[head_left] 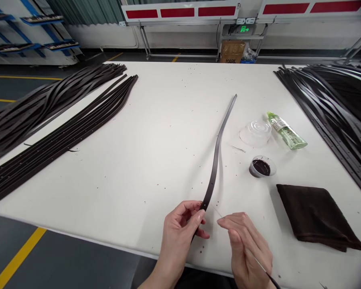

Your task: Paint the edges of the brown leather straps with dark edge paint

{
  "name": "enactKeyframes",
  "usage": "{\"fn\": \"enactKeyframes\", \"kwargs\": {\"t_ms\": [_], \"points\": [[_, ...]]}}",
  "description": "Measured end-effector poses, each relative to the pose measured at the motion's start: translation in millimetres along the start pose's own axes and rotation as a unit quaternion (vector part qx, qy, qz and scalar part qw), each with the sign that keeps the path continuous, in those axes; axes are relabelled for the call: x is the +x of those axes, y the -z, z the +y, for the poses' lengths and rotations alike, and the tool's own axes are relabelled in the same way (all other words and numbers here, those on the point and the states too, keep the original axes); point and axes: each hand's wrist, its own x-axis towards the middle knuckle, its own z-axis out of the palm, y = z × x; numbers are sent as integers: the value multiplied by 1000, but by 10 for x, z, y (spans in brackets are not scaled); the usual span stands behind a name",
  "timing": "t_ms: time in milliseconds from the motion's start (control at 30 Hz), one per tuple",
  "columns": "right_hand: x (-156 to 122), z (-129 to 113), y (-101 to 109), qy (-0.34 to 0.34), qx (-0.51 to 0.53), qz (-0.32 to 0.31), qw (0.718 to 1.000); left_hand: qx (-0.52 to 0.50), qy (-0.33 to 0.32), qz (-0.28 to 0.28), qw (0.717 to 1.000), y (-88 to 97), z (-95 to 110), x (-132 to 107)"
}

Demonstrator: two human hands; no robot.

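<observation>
head | left hand (180, 230) grips strap (215, 164) | box (232, 50): "KARL" | bottle label (277, 123) illegible

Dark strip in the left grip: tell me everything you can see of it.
The dark strip is long, flat and narrow, brownish black, with a smooth, glossy, leather-like look and small dots, perhaps holes, near its held end. It curves away above the white table, looking narrower at its far end. The left grip pinches it between thumb and fingers, hiding part. Whether the thin tool touches it is unclear.
</observation>
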Motion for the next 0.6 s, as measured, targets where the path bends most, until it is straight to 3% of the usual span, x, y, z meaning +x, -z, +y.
{"fn": "enactKeyframes", "kwargs": {"t_ms": [133, 267, 367, 500, 600], "points": [[18, -13, -37, -44, 20, 21, 999, 2, 4, 6, 1000, 2, 35, 1], [51, 24, -32, -218, 21, 63, 974, -9, -10, 3, 1000, 25, 29, -8], [144, 91, -16, -329, 117, 65, 935, -21, -17, -19, 999, 67, 17, -35], [298, 156, -54, -383, 242, 26, 891, -9, 4, -73, 997, 104, 59, -60], [353, 133, -87, -383, 226, 4, 896, 4, 15, -110, 994, 70, 124, -24]]}}
